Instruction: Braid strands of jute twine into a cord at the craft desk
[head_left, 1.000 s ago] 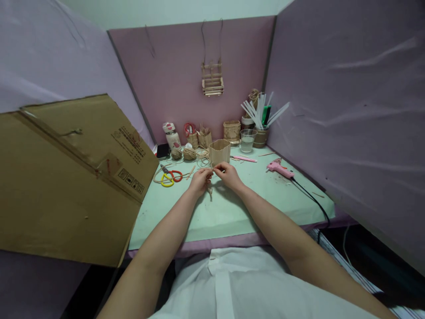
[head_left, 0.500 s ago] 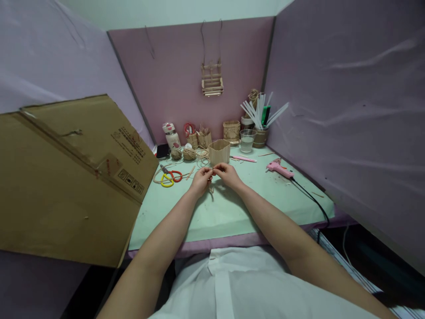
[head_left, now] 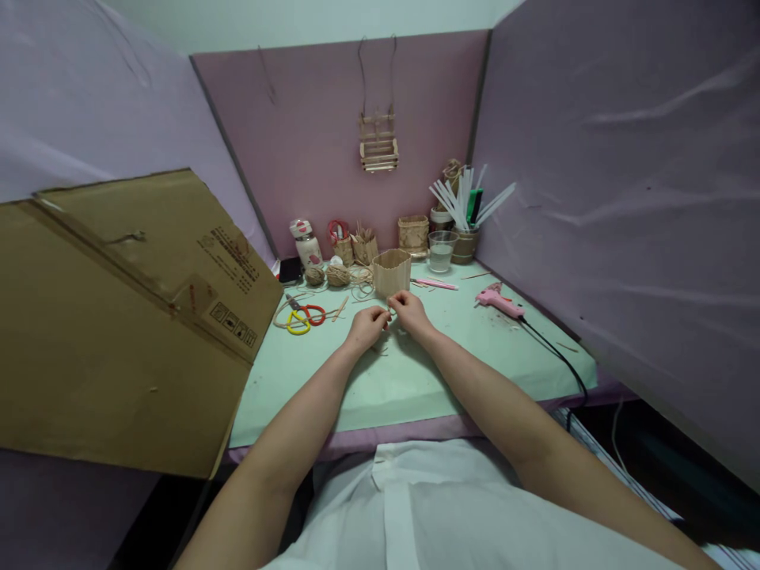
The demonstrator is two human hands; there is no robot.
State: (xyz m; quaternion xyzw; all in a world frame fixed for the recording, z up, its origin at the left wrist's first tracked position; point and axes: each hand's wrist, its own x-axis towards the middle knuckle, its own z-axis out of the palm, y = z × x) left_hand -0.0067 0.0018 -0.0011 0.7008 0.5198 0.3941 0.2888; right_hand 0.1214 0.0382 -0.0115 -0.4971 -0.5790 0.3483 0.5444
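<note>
Your left hand (head_left: pixel 368 327): fingertips pinched together on a thin tan strand (head_left: pixel 391 312), thin ends showing beneath. Your right hand (head_left: pixel 409 313): thumb and finger pinched on the strand too, near the left. Strand: between both hands, over the pale green tabletop (head_left: pixel 416 388), just in front of one open-topped wooden container (head_left: pixel 392 275). To your left, one pair of scissors (head_left: pixel 306 318), handles red and yellow. To your right, one pink glue gun (head_left: pixel 500 302), corded.

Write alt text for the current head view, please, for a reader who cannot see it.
The left hand and right hand pinch what looks like a thin strand, near an open container on a green table. Scissors lie to the left, a pink glue gun to the right.
</note>
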